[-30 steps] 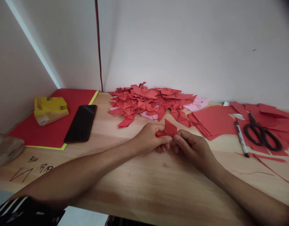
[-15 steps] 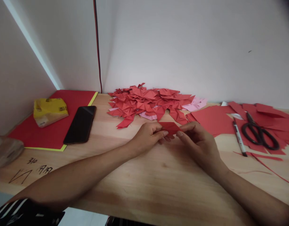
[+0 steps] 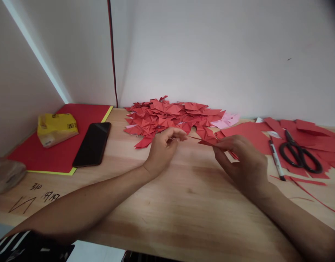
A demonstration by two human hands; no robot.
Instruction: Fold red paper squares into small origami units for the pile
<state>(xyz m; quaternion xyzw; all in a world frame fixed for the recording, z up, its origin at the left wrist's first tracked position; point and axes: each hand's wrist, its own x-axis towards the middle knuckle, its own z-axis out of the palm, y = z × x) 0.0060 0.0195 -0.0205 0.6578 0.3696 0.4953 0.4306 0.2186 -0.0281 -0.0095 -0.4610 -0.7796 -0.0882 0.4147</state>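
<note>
A folded piece of red paper (image 3: 205,142) is pinched between the thumb and fingers of my right hand (image 3: 241,163). The paper is seen nearly edge-on above the table, its thin edges pointing left. My left hand (image 3: 163,149) is a short way to the left, apart from the paper, fingers loosely bent and holding nothing that shows. Just behind both hands lies a heap of folded red paper pieces (image 3: 167,118), with some pink paper (image 3: 226,120) at its right side.
Right of me are flat red paper sheets (image 3: 246,136), black-handled scissors (image 3: 300,154), a marker pen (image 3: 277,160) and thin red strips (image 3: 315,196). On the left, a yellow pack (image 3: 58,127) and a black phone (image 3: 92,143) lie on red sheets (image 3: 85,112). A wall stands behind.
My left hand has let go of the red paper and moved slightly left and up. My right hand has shifted right with the paper, which has turned edge-on.
</note>
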